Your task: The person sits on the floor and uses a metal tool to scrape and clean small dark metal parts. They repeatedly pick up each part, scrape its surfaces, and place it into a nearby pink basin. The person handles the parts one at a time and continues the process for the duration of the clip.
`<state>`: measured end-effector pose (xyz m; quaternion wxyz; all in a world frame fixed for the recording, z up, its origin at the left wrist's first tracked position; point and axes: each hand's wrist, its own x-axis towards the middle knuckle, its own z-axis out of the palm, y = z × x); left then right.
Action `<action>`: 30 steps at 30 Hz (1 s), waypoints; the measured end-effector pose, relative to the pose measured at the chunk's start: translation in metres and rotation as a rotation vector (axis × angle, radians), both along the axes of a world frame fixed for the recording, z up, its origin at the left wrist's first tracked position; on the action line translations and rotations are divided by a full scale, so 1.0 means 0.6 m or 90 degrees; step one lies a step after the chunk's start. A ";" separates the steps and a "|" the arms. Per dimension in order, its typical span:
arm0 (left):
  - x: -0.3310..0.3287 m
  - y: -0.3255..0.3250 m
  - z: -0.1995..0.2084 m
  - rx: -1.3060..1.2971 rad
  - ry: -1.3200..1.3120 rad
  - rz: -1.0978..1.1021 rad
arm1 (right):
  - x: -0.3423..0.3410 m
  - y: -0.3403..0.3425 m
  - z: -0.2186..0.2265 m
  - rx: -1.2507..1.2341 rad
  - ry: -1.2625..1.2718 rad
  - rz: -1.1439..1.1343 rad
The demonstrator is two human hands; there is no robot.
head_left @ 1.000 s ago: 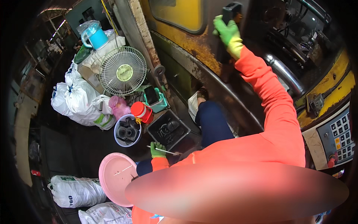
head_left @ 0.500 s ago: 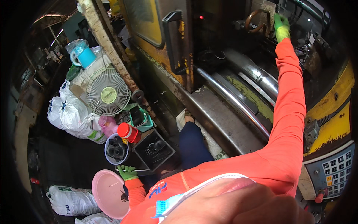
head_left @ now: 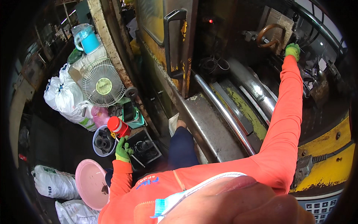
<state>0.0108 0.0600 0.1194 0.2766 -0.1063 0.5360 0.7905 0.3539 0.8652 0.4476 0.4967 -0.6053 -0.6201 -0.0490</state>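
Observation:
My left hand [head_left: 123, 150], in a green glove, is raised near the red-capped jug [head_left: 118, 126] and the black bin [head_left: 147, 149]. Its fingers are curled, and a thin metal rod [head_left: 138, 160] slants out from it along the bin's near side. At the end of my outstretched arm, my right hand [head_left: 292, 51], also gloved, is closed inside the machine, beside a brown ring-shaped handwheel [head_left: 260, 40]. Whatever it grips is hidden. Below and left of it lies a shiny metal cylinder [head_left: 257, 80].
The machine's yellow door with a black handle [head_left: 167, 43] stands left of the opening. Left of me are a fan [head_left: 103, 86], a bucket of dark parts [head_left: 100, 149], a pink basin [head_left: 82, 175] and white sacks [head_left: 56, 183]. A metal ledge [head_left: 209, 119] edges the machine.
My left hand has risen away from the pink basin toward the red-capped jug, and the rod has swung to slope downward. My right hand stays in the machine; the view has shifted.

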 end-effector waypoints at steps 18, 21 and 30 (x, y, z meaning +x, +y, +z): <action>0.077 0.070 0.258 0.267 0.199 -0.404 | -0.207 -0.771 -0.019 0.668 -0.519 0.769; 0.107 0.067 0.267 0.268 0.356 -0.406 | -0.275 -0.932 -0.098 0.746 -0.589 0.976; 0.034 -0.275 0.094 -0.719 0.959 -0.007 | -0.409 -1.009 -0.112 0.712 -0.376 1.015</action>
